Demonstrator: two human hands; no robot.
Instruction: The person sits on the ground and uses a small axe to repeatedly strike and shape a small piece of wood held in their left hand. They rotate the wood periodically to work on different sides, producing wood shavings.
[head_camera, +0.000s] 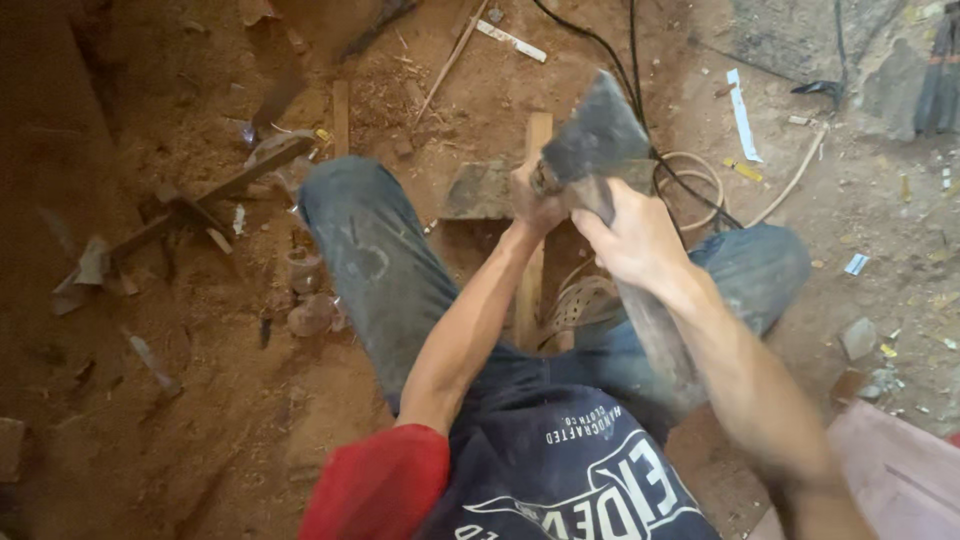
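The right hand (635, 240) is wrapped tight around the wooden handle of a grey, broad-bladed steel hatchet (595, 135), gripping just below the head, which is raised and tilted with its wide blade toward the upper right. The handle runs down along the right forearm toward the lap. The left hand (535, 200) is closed on the upper part of a narrow upright strip of pale wood (530, 290), which stands between the person's knees in grey-blue jeans. The two hands sit just beside each other, the hatchet head directly above the left hand. Behind the strip lies a flat grey wooden block (478, 190) on the sawdust-covered reddish dirt floor (200, 400). A black cable (640, 90) trails across the floor past the hatchet, and a coil of pale cord (700, 180) lies near the right knee. Dark wood offcuts (200, 200) are scattered to the left.
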